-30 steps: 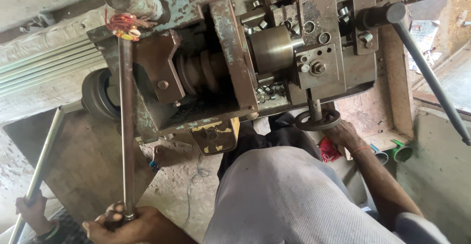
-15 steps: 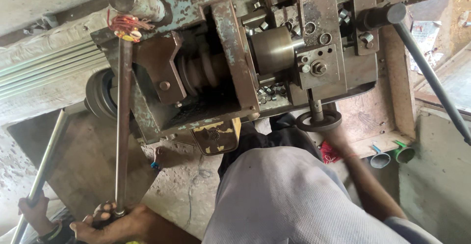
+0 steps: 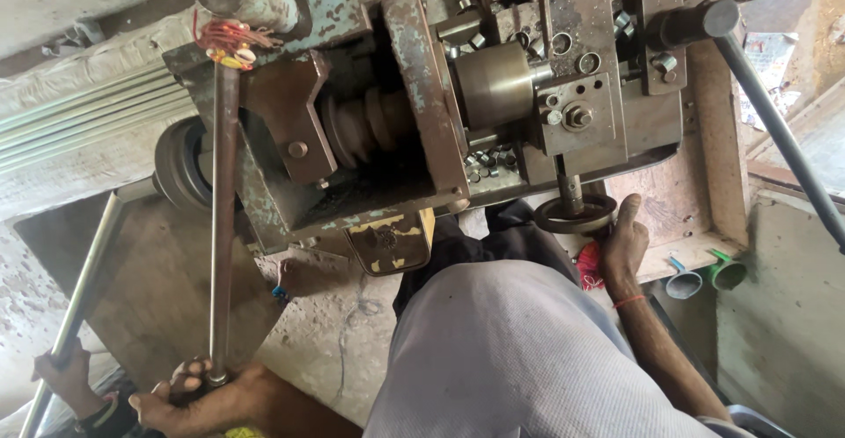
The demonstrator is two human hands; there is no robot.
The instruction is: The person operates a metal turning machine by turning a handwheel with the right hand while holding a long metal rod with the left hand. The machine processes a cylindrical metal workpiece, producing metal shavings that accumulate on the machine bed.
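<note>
Dusty concrete floor (image 3: pixel 326 359) lies under a worn blue-grey metal machine (image 3: pixel 422 95). At its left edge, the left hand (image 3: pixel 207 394) clenches the bottom of a long rusty steel rod (image 3: pixel 222 227). At the lower right edge, the right hand (image 3: pixel 623 244) touches a small dark handwheel (image 3: pixel 576 213), thumb raised. Another person's hand (image 3: pixel 66 376) grips a grey pipe (image 3: pixel 84 288). The grey-trousered knee (image 3: pixel 519 359) blocks the floor.

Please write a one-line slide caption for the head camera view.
Left hand grips the long lever rod of a worn lathe-like machine; right hand touches its small handwheel.
</note>
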